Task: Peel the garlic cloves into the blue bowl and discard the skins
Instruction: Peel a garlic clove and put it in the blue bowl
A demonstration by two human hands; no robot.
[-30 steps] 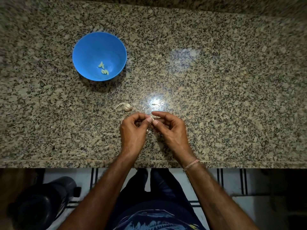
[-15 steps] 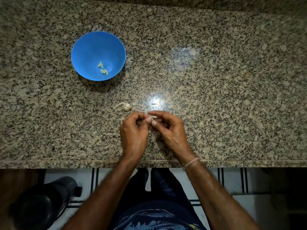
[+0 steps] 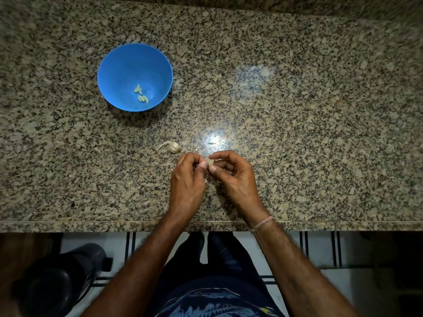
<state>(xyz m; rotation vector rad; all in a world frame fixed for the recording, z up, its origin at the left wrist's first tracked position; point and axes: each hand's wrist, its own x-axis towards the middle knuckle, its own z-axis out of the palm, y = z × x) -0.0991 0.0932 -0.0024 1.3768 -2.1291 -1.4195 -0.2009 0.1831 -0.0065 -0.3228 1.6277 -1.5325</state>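
Both hands meet over the counter near its front edge. My left hand (image 3: pixel 186 181) and my right hand (image 3: pixel 233 177) pinch one small pale garlic clove (image 3: pixel 209 161) between thumbs and fingertips; most of the clove is hidden by the fingers. A small garlic bulb (image 3: pixel 173 146) with a dry stem lies on the counter just left of and beyond my left hand. The blue bowl (image 3: pixel 119 65) stands further back on the left, with three peeled cloves (image 3: pixel 141 95) on its bottom.
The speckled granite counter (image 3: pixel 309 133) stretches wide to the right; its front edge runs just below my wrists. A tiny skin scrap (image 3: pixel 211 143) lies in the light glare beyond my hands. A dark round bin (image 3: pixel 57 282) stands on the floor at lower left.
The hands have stayed in the same spot, and the fingertips have shifted slightly on the clove. Nothing else has moved.
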